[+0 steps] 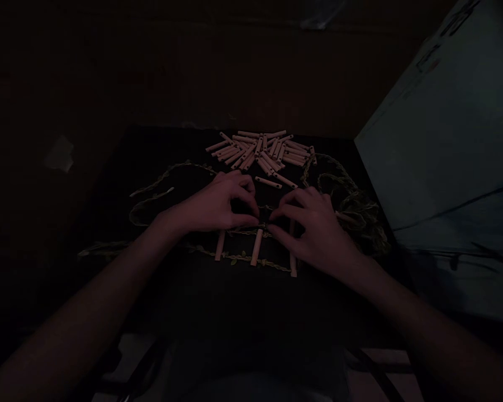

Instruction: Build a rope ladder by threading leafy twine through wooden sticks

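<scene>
Our left hand (pixel 212 204) and right hand (pixel 316 231) curl together over leafy cord (pixel 238 257) and wooden sticks (pixel 256 247). What they grip is hidden.

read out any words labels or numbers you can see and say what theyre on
None can be read. The dark marks near the top of the pale panel look like print but are too blurred and dim to read. The wooden sticks and leafy cord show no writing.

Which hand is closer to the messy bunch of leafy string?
The right one. The right hand is just beside the bunched leafy cord. The left hand is much farther away, on the other side of the right hand.
</scene>
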Action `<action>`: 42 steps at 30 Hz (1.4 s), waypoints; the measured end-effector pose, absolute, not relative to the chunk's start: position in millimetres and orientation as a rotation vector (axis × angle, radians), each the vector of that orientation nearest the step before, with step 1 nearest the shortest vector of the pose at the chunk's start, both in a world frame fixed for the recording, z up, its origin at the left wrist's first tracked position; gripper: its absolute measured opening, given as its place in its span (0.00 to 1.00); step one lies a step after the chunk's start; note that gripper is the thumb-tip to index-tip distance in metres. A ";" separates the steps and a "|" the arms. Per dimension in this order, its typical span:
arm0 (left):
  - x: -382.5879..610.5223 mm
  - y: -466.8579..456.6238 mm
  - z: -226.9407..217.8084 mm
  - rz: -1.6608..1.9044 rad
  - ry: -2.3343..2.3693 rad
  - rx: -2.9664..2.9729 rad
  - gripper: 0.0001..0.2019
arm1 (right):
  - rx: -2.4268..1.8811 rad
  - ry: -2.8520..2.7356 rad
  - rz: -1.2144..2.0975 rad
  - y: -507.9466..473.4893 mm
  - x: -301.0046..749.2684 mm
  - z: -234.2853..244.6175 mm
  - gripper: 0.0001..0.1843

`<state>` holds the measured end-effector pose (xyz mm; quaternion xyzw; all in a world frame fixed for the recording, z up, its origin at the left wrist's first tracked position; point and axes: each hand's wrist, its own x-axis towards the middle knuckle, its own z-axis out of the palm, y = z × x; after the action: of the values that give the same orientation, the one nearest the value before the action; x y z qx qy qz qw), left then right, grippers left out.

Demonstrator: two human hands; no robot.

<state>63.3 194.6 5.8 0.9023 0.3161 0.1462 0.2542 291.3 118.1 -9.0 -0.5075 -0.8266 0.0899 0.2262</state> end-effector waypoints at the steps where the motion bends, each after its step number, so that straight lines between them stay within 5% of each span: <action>1: 62.8 194.8 6.4 0.365 0.852 2.458 0.07 | -1.395 -2.294 0.268 117.7 291.1 -9.2 0.07; 42: 57.3 198.0 11.0 0.160 0.804 2.403 0.07 | -1.401 -2.304 0.373 122.2 291.8 -13.1 0.03</action>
<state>57.3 198.0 11.0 0.9037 0.3024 0.0601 0.2970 291.8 122.2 -13.1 -0.5033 -0.8279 0.1339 0.2083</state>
